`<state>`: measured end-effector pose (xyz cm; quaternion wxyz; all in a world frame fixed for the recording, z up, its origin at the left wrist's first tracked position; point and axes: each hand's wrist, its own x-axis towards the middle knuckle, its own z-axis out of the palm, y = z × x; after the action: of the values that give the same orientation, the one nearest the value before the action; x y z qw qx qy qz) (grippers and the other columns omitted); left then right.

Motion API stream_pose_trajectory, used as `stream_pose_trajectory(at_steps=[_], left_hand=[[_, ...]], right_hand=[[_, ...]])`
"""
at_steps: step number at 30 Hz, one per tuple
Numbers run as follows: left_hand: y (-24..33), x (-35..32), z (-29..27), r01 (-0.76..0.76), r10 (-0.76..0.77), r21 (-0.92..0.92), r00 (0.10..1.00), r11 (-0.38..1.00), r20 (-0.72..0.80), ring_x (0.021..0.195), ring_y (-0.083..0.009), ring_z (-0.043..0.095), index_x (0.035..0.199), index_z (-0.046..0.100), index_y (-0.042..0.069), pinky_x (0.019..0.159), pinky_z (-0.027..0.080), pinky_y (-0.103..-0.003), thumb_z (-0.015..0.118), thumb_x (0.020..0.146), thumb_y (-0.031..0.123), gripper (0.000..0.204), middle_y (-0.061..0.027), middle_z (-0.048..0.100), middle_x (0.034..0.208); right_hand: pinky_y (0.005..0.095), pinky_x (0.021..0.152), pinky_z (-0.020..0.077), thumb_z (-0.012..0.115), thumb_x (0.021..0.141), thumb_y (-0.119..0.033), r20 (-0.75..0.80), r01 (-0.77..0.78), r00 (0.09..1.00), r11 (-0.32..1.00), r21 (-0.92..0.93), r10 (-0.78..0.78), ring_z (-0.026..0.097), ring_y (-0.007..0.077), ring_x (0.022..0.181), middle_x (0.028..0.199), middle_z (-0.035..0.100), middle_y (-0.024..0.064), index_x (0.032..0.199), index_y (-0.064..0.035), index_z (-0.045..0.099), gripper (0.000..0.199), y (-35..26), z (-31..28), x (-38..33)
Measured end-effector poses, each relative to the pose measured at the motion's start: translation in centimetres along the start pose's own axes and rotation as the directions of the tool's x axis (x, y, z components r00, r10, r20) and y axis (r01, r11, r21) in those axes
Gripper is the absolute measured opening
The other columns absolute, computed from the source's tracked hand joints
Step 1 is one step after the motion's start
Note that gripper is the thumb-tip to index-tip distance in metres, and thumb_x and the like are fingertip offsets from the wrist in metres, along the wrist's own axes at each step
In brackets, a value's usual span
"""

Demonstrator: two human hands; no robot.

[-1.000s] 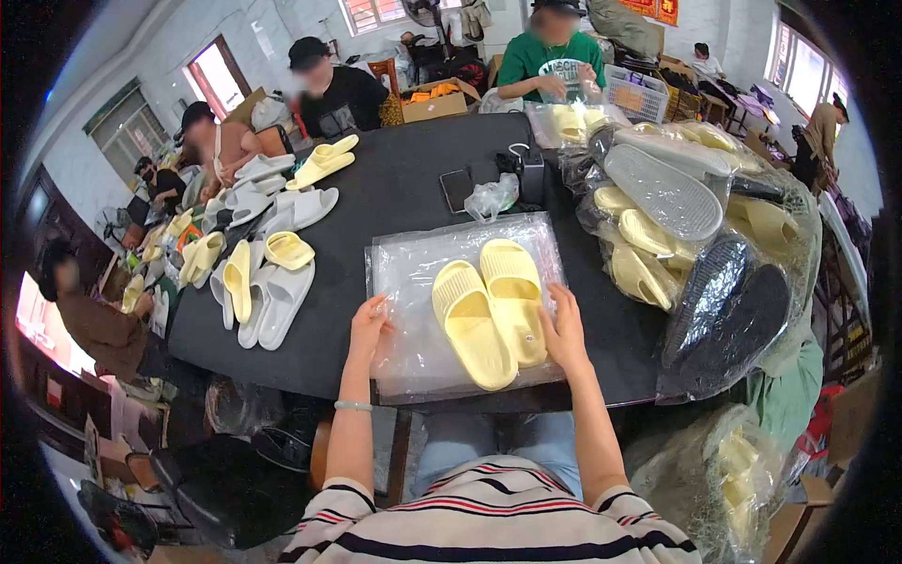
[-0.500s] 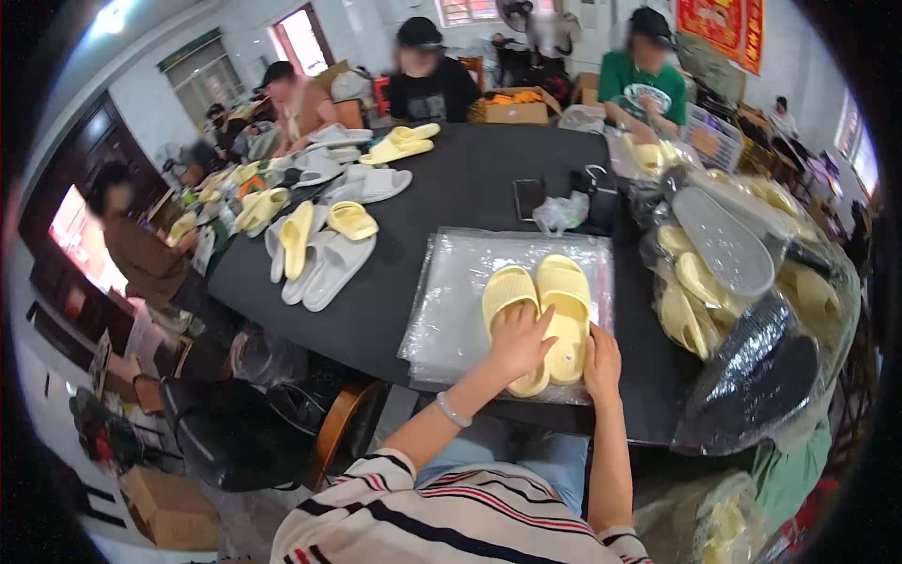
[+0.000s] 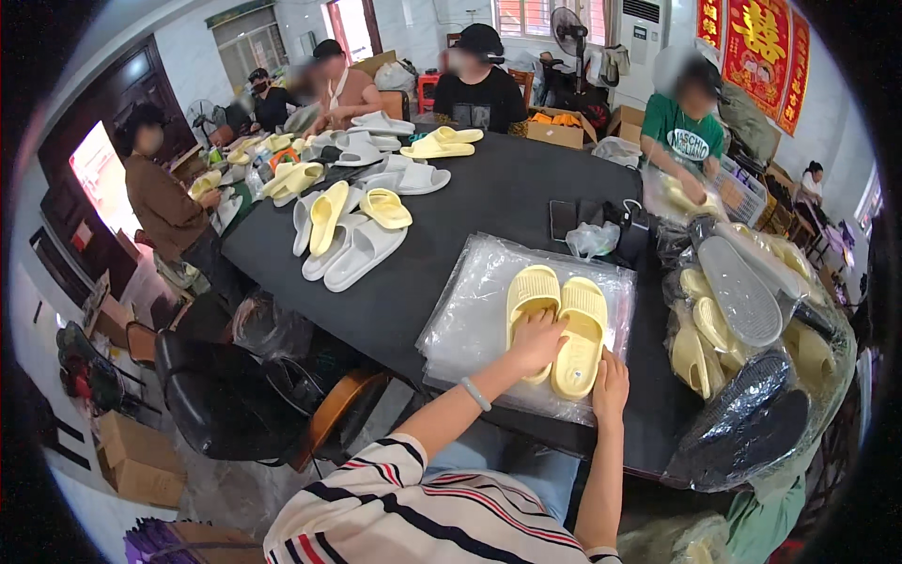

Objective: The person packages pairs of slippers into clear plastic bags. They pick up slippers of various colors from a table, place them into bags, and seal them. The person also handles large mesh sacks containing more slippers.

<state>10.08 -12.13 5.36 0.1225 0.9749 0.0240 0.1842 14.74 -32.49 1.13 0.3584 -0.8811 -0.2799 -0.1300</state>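
Observation:
A pair of pale yellow slippers lies side by side, toes away from me, on a stack of clear plastic bags [image 3: 460, 320]. My left hand [image 3: 538, 344] is closed on the left yellow slipper [image 3: 532, 285], its fingers reaching into the foot opening below the strap. One of its fingertips comes close to the right yellow slipper [image 3: 581, 329]. Beside that slipper's heel, my right hand [image 3: 611, 383] rests on the right edge of the bags with its fingers stretched forward. Its thumb is hidden.
Grey and yellow slippers [image 3: 362, 254] lie on the black table [image 3: 489, 202] to the left. Bagged slippers [image 3: 738, 291] are heaped at the right. A phone [image 3: 563, 222] and crumpled plastic [image 3: 593, 241] lie beyond the bags. Several people sit or stand around; a chair [image 3: 225, 385] is at left.
The whole view has shifted, placing the table contents further right. My left hand's fingers have drawn in from over both slippers to the left one. The slippers still lie on the bags.

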Motion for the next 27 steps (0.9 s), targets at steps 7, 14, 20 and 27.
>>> stream_pose_trajectory(at_steps=[7, 14, 20, 27], left_hand=[[-3.7, 0.2, -4.9, 0.048, -0.059, -0.077, 0.988, 0.996, -0.144, 0.114, -0.0315, 0.053, 0.115, 0.059, 0.003, 0.103, 0.031, -0.054, 0.053, 0.092, 0.028, 0.034, -0.0193, 0.058, 0.118], [-17.6, -1.2, -10.4, 0.217, -0.217, -0.035, 0.925, 0.976, -0.312, 0.104, -0.0367, 0.054, 0.096, 0.062, -0.001, 0.097, 0.038, -0.049, 0.056, 0.089, 0.022, 0.025, -0.0178, 0.061, 0.103], [-24.3, -4.8, -10.3, 0.480, -0.485, 0.079, 0.870, 0.874, 0.090, 0.126, -0.0351, 0.044, 0.108, 0.067, 0.012, 0.107, 0.024, -0.061, 0.053, 0.090, 0.041, 0.037, -0.0198, 0.052, 0.129], [-20.8, -7.2, -7.0, 0.420, -0.444, 0.329, 0.896, 0.846, -0.001, 0.137, -0.0495, 0.021, 0.131, 0.054, 0.022, 0.102, 0.011, -0.075, 0.057, 0.074, 0.072, 0.076, -0.0264, 0.022, 0.151]], right_hand=[[0.0448, 0.099, 0.0401, 0.053, 0.091, -0.020, 0.010, 0.030, 1.000, 0.992, -0.124, -0.029, 0.052, 0.0350, 0.114, 0.123, 0.057, 0.0155, 0.119, -0.0065, 0.061, 0.032, -0.3, -0.5, -0.4], [0.0446, 0.096, 0.0417, 0.060, 0.086, -0.020, -0.034, 0.062, 0.997, 0.993, -0.099, -0.066, 0.052, 0.0339, 0.114, 0.124, 0.057, 0.0144, 0.120, -0.0074, 0.060, 0.036, 0.0, 0.1, -0.6], [0.0444, 0.096, 0.0412, 0.061, 0.085, -0.019, -0.021, 0.053, 0.998, 0.994, -0.092, -0.055, 0.052, 0.0337, 0.114, 0.124, 0.057, 0.0139, 0.120, -0.0076, 0.060, 0.036, 0.0, 0.0, -0.6], [0.0445, 0.099, 0.0393, 0.062, 0.085, -0.018, -0.002, 0.038, 0.999, 0.995, -0.090, -0.039, 0.051, 0.0349, 0.115, 0.124, 0.056, 0.0144, 0.119, -0.0071, 0.061, 0.035, -0.3, 0.2, -0.5]])
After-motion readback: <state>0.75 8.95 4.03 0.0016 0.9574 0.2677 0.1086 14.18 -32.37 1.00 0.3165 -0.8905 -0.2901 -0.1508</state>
